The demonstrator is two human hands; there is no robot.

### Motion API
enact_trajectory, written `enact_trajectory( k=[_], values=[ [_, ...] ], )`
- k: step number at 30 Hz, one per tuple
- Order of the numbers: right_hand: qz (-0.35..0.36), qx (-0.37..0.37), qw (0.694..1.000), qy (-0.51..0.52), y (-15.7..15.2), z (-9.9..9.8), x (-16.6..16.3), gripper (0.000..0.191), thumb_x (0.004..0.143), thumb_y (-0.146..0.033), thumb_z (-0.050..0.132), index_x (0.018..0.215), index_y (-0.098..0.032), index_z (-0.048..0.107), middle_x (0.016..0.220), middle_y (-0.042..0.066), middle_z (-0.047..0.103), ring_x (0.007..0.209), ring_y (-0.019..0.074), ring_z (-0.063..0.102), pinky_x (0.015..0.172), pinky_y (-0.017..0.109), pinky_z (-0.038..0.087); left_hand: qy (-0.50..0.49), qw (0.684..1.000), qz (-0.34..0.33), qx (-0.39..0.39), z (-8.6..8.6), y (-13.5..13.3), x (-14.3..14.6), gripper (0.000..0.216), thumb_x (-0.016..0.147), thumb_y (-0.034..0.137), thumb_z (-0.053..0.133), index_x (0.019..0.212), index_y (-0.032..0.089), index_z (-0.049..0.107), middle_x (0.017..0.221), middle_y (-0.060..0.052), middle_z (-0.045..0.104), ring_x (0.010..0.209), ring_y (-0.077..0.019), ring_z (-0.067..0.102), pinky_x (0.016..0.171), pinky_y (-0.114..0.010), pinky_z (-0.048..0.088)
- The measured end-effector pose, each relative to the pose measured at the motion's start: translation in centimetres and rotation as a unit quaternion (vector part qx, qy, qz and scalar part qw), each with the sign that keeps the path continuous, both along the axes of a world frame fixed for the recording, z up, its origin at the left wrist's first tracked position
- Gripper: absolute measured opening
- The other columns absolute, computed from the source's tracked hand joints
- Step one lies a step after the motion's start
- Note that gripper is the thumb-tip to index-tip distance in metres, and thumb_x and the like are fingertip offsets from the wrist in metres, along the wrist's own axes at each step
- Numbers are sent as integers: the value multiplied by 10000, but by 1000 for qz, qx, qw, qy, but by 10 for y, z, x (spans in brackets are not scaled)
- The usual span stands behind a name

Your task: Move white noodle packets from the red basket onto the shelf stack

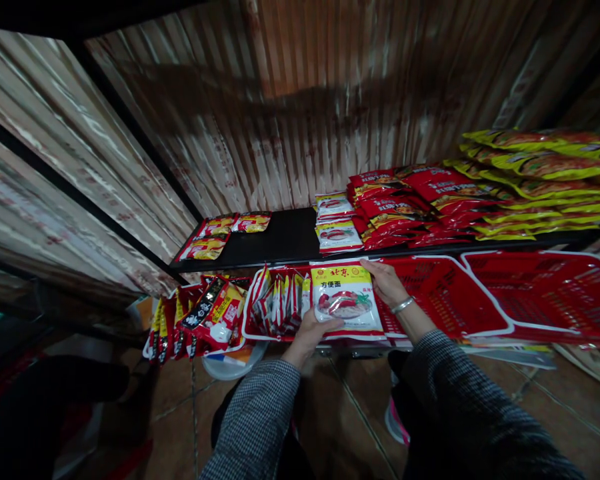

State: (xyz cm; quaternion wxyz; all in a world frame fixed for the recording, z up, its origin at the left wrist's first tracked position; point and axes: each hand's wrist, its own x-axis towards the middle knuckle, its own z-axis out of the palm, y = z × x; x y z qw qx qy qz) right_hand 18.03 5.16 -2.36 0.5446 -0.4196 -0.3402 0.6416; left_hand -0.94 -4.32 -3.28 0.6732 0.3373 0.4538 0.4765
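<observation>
Between my two hands is an instant noodle packet [347, 300], white with a yellow and red top, its printed front facing up at me. My left hand [307, 333] grips its lower left corner, the thumb lying across the front. At the upper right edge my right hand [386, 283], with a bangle on the wrist, pinches the packet. It is held over a red basket [405, 320], where similar packets [283, 300] stand on edge at the left. Two short stacks of matching white packets [337, 233] lie on the black shelf [293, 237] beyond.
Red noodle packets [395, 210] and yellow ones [545, 180] are piled along the shelf's right side. A few red-yellow packets [205, 247] lie at its left end. Another basket [540, 287] stands at right; one with black-red packets [215, 310] stands at left. A dark-clothed person's limb [80, 380] shows at lower left.
</observation>
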Motion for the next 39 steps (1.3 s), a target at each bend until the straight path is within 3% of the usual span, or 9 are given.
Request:
enact_trajectory(
  k=[6, 9, 12, 14, 19, 25, 39],
  values=[
    [4, -1, 1000, 13, 0, 7, 4, 292, 606, -455, 800, 726, -204, 712, 830, 44, 758, 894, 273, 700, 778, 387, 575, 16, 1000, 6, 9, -1, 4, 6, 578, 429, 257, 886, 960, 124, 702, 920, -84, 737, 871, -241, 672, 913, -404, 482],
    [77, -2, 997, 1, -5, 10, 9, 341, 658, -470, 768, 855, -195, 729, 942, 56, 753, 907, 247, 698, 801, 362, 567, 13, 999, 18, 26, 0, 8, 3, 565, 439, 269, 886, 954, 125, 703, 926, -83, 736, 853, -226, 672, 913, -401, 484],
    [168, -12, 986, -17, -12, 9, 10, 385, 635, -414, 798, 937, -187, 729, 1007, 67, 742, 917, 233, 699, 835, 346, 552, 15, 999, 32, 33, 1, 13, 2, 588, 419, 256, 894, 958, 124, 702, 911, -79, 737, 838, -220, 674, 909, -401, 488],
    [192, -10, 981, -23, -15, 8, 9, 390, 613, -371, 817, 941, -180, 732, 1015, 70, 740, 914, 230, 701, 861, 344, 539, 19, 999, 33, 28, 2, 15, 3, 595, 385, 238, 901, 933, 115, 704, 886, -82, 739, 828, -229, 675, 896, -408, 496],
    [162, 3, 986, -24, -15, 8, 6, 364, 594, -357, 821, 897, -171, 740, 979, 69, 747, 885, 234, 706, 873, 365, 526, 32, 998, 36, 29, 2, 20, 6, 634, 369, 219, 903, 961, 115, 700, 870, -84, 740, 845, -247, 674, 909, -422, 489],
    [172, -6, 985, -19, -15, 12, 5, 346, 591, -343, 823, 866, -151, 738, 867, 81, 759, 796, 222, 714, 800, 341, 545, -8, 999, 30, 9, 7, 17, 6, 558, 471, 287, 876, 969, 110, 695, 927, -121, 731, 932, -287, 669, 942, -442, 470],
    [212, -3, 976, -42, -22, 15, -10, 334, 570, -321, 833, 841, -151, 736, 799, 52, 754, 729, 186, 700, 803, 354, 533, -6, 993, 116, 5, 12, 17, -6, 589, 417, 299, 898, 928, 101, 681, 896, -102, 737, 868, -262, 683, 924, -436, 489]
  ],
)
